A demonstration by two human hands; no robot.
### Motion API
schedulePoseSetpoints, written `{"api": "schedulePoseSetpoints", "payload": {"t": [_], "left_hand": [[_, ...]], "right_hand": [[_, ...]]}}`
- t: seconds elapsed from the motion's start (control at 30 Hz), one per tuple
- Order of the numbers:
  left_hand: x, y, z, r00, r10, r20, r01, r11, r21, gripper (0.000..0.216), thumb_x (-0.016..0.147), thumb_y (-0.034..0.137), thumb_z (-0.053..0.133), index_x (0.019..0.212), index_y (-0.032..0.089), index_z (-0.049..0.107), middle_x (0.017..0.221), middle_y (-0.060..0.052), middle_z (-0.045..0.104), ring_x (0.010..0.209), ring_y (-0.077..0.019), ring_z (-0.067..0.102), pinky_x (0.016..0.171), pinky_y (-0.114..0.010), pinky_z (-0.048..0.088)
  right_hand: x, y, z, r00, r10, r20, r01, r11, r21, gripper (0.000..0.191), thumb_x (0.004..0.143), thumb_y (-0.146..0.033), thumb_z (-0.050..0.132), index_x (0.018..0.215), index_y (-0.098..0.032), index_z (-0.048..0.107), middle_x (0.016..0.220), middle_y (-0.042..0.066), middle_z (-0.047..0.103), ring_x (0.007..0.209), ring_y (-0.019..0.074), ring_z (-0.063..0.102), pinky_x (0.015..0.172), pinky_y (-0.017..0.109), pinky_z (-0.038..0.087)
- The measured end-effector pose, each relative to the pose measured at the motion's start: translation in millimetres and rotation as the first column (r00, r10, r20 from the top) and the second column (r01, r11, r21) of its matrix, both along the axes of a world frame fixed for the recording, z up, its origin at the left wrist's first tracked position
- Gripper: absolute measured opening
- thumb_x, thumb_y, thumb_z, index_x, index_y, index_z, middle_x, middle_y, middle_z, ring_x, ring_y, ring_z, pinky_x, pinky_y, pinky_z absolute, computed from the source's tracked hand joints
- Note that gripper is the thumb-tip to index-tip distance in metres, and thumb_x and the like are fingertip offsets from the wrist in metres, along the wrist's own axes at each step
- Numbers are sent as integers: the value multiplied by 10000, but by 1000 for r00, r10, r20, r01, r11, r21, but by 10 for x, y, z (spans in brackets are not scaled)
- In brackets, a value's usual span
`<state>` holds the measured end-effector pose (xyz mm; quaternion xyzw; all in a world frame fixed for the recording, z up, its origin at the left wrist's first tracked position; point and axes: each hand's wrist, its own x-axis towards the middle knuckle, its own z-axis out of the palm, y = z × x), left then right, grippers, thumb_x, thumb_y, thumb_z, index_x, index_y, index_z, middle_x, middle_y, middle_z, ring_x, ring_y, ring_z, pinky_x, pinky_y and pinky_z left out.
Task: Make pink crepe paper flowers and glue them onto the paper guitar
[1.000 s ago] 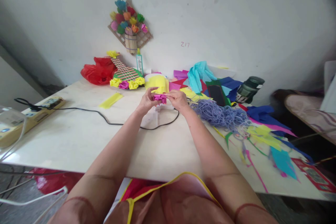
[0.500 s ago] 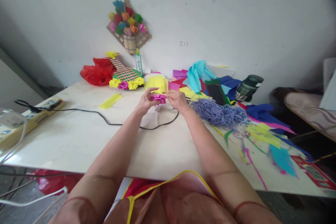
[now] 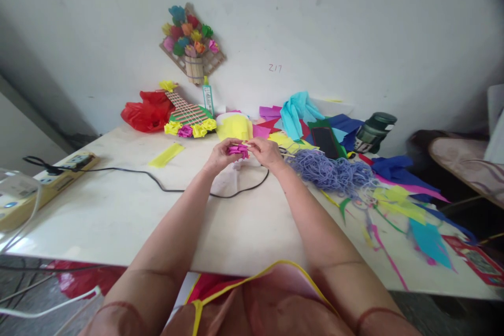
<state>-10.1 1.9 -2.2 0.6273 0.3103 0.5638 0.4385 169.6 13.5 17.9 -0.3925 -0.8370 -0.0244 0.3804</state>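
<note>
A small pink crepe-paper flower point(image 3: 238, 150) is held between both my hands above the white table point(image 3: 118, 210), far out in front of me. My left hand point(image 3: 221, 156) pinches its left side with closed fingers. My right hand point(image 3: 266, 151) pinches its right side, fingers curled round it. Right behind the hands lies a yellow paper roll point(image 3: 234, 127). Under the hands sits a small white object, mostly hidden.
A black cable point(image 3: 157, 181) runs from a power strip point(image 3: 47, 184) at left to under my hands. A purple yarn pile point(image 3: 328, 170), coloured paper sheets point(image 3: 299, 110), a dark jar point(image 3: 372, 131), a red bag point(image 3: 147, 110) and a flower-trimmed craft piece point(image 3: 189, 118) line the back and right.
Both hands stay together on the pink flower, fingers shifting slightly on it. The view has tipped a little, so everything sits slightly lower.
</note>
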Motion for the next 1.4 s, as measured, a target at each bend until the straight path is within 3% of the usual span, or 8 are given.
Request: {"api": "schedulePoseSetpoints", "payload": {"t": [0.17,0.43,0.67,0.83,1.03,1.27,1.4], "left_hand": [[-5,-8,6,1000,16,-4,-16,1000,23,409,572,179,753,959,140,626,853,-50,659,760,-160,622,730,-295,479],[-13,-11,7,1000,-2,16,1,1000,5,377,580,183,754,933,140,628,839,-54,666,763,-168,631,734,-301,485],[-55,9,-1,999,47,23,-47,999,8,390,561,217,775,913,140,626,854,-63,666,777,-185,636,742,-321,488],[-101,55,-43,999,53,6,-54,998,25,395,577,236,770,933,146,622,874,-66,664,798,-189,636,752,-322,485],[-102,56,-43,997,71,-3,-71,997,35,372,572,234,773,908,149,635,861,-59,665,779,-177,628,733,-305,478],[-105,57,-34,998,68,18,-69,997,38,363,562,231,778,886,142,642,862,-59,671,777,-174,623,742,-301,471],[-101,40,-22,998,69,8,-69,997,39,345,572,226,769,881,146,638,846,-49,667,766,-167,624,735,-295,468]], "right_hand": [[1,-11,7,1000,-7,-22,7,1000,-11,113,818,-254,555,828,-194,650,808,35,683,747,149,612,665,234,405],[2,0,-9,998,4,-58,-4,1000,-8,110,808,-258,574,828,-196,662,794,32,688,722,142,615,657,230,414],[36,-11,17,987,120,-106,-123,992,-17,181,836,-255,552,881,-217,723,820,38,709,739,128,635,661,216,435],[84,-14,38,988,147,-50,-149,987,-52,234,862,-271,520,1008,-247,702,923,32,720,796,123,648,680,204,444],[121,-13,65,996,53,65,-49,996,-68,246,863,-323,522,1047,-295,683,977,16,716,841,152,657,690,231,453],[85,-41,102,991,95,93,-91,995,-46,243,862,-218,512,1019,-196,696,937,59,713,838,149,649,693,219,453],[85,-49,92,992,71,104,-66,997,-49,269,885,-282,479,1062,-244,679,1027,34,702,897,148,651,737,219,458]]}}
